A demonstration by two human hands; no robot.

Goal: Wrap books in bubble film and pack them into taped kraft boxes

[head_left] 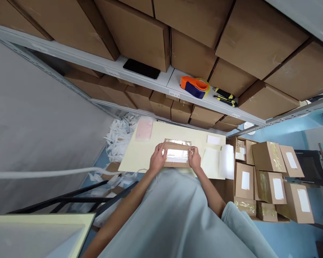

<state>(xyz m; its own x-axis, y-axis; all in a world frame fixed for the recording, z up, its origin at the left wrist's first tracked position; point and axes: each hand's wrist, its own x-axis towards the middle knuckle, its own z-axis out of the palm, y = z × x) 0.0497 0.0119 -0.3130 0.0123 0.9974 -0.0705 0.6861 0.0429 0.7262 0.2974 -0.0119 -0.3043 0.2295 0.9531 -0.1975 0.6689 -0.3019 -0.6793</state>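
Observation:
A small brown cardboard box (177, 164) with a shiny white label and glossy tape rests at the near edge of the pale yellow tabletop (150, 154). My left hand (158, 157) grips its left end, and my right hand (195, 157) grips its right end, fingers bent over the top edge. A strip of shiny tape shows along the box's far side. Right of the box lie a small white label (213, 139) and a white roll (226, 161). A pink-white stack (144, 129) lies at the table's back left.
Above the table, a shelf (167, 79) bears cartons, a black phone (141, 68), an orange and blue tape dispenser (195, 86) and yellow-black cutters (225, 98). Labelled boxes (269, 156) are piled at right. White paper scraps (121, 134) lie left of the table.

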